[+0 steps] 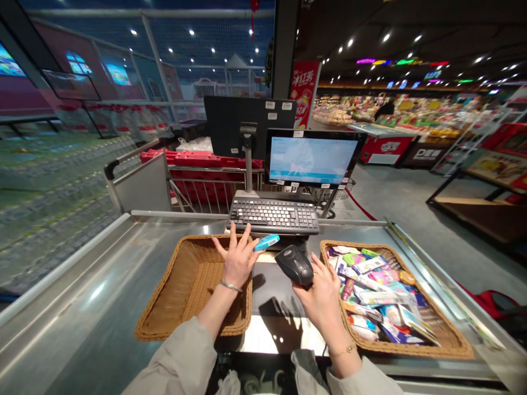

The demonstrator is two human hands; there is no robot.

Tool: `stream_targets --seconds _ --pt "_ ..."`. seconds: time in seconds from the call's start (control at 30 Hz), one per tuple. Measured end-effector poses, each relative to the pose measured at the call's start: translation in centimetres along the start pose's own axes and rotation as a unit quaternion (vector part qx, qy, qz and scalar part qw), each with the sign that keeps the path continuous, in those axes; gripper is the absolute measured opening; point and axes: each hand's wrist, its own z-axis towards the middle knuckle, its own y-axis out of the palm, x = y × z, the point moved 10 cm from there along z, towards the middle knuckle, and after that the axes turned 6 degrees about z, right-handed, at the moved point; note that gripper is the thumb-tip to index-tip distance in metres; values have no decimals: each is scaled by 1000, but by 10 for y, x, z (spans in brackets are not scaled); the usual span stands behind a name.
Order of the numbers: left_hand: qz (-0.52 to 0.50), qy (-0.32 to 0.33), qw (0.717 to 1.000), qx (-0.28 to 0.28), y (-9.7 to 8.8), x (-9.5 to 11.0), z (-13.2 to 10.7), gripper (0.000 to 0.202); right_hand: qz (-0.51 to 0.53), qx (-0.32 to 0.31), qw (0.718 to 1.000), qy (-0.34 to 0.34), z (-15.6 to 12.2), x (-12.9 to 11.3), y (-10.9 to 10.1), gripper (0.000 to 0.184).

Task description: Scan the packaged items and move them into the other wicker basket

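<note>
"Entry one: right hand (323, 299)?"

"Closed around a black plastic handheld barcode scanner (295, 265), fingers curled beneath its body, held near the right basket's inner edge."

"Entry two: left hand (237, 262)?"

"Open wide, fingers (246, 233) splayed, thumb against a small blue-and-white tube (267, 242). Whether it actually grips the tube, I can't tell."

"Location of that tube?"

"Just off the thumb, above the steel checkout counter (82, 307), between two baskets, short of a black keyboard (274, 215) on the far side."

"Stock count?"

"Far right, a tan woven wicker basket (453, 346) holds a dense heap of small, brightly coloured packaged goods (379, 299). Near left, under the left hand, stands a matching tan woven wicker basket (164, 291). So far, only the tube lies apart from the heap; the bulk remains on the right."
</note>
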Motion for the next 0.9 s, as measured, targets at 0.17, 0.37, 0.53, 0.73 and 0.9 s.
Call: stream_targets --seconds 0.17,0.37,0.53,0.73,0.9 --pt "-7 2 1000 4 2 1 -1 22 2 5 1000 5 -2 0 -3 18" --pt "-9 3 1000 7 1 1 -2 22 3 4 1000 6 -3 -2 -5 17" --pt "-17 2 1000 9 -2 1 -2 23 2 9 1000 -2 -4 -3 -5 19" --pt "-4 0 1000 -9 1 0 -4 22 2 8 1000 5 -6 -1 -2 22" --pt "4 -1 1000 -17 3 0 -4 23 2 3 1000 -1 -7 -2 -3 20"
